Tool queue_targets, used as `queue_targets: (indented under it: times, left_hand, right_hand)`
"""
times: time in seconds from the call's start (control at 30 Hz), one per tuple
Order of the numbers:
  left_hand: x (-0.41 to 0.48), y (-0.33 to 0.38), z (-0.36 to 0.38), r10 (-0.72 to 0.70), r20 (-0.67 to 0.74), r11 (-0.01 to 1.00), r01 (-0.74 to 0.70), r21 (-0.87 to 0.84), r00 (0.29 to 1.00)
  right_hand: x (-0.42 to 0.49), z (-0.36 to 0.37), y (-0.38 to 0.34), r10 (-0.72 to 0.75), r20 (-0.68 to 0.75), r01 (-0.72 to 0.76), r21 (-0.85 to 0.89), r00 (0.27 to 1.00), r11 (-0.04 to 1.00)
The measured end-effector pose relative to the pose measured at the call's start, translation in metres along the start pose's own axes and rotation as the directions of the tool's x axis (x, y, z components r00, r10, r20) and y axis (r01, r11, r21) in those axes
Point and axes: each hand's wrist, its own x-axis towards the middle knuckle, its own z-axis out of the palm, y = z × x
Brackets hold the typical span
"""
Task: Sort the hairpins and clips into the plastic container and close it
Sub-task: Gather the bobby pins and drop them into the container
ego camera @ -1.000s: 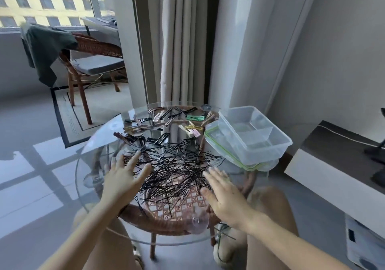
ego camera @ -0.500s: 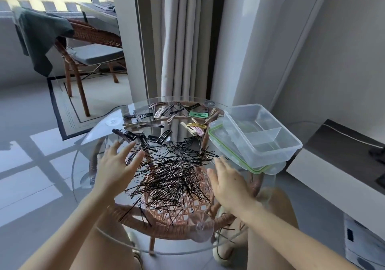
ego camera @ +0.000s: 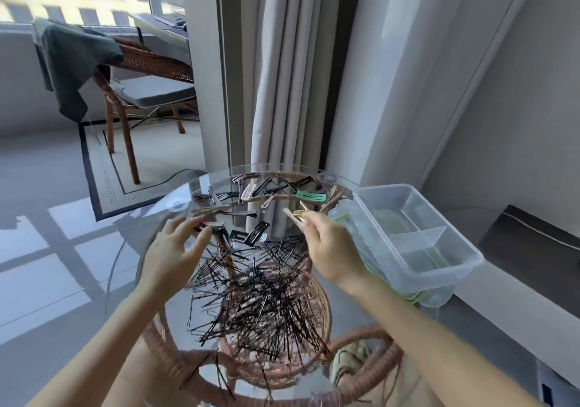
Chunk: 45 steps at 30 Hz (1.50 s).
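While your right hand (ego camera: pixel 329 249) pinches a yellowish clip (ego camera: pixel 296 214) between thumb and fingertips, lifted just left of the clear plastic container (ego camera: pixel 417 237), your left hand (ego camera: pixel 175 256) hangs with fingers loosely spread and curled over a tan clip (ego camera: pixel 215 224) on the glass table (ego camera: pixel 131 249); whether it grips that clip, you cannot tell. The black hairpins (ego camera: pixel 260 300) lie heaped near you, coloured clips (ego camera: pixel 276 193) scattered at the far side. The container sits open on its green-rimmed lid (ego camera: pixel 411 297) at the table's right edge.
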Motion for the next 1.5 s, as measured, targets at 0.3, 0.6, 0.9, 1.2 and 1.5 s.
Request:
queue_targets:
  times: [0.3, 0.6, 0.9, 1.2, 1.5]
  left_hand:
    - [0.113, -0.038, 0.021, -0.176, 0.088, 0.98, 0.165, 0.113, 0.98]
    - [0.127, 0.003, 0.044, 0.057, 0.36, 0.997, -0.074, 0.035, 0.931]
    - [0.157, 0.007, 0.025, 0.079, 0.136, 0.972, -0.046, -0.232, 0.988]
    - [0.211, 0.016, 0.083, 0.187, 0.451, 0.976, -0.217, 0.015, 0.873]
    - [0.159, 0.018, 0.052, 0.134, 0.526, 0.965, 0.009, -0.261, 0.84]
  right_hand:
    - [0.152, 0.03, 0.071, 0.518, -0.185, -0.55, -0.284, 0.835, 0.785]
    - [0.152, 0.081, 0.046, 0.242, 0.098, -0.194, -0.349, 0.965, 0.917]
    - [0.169, 0.055, 0.036, 0.165, -0.132, -0.184, -0.148, 0.977, 0.972]
    - [0.2, 0.084, 0.083, 0.297, 0.16, -0.248, -0.271, 0.941, 0.93]
    - [0.16, 0.098, 0.032, 0.083, 0.409, -0.107, 0.036, 0.909, 0.994]
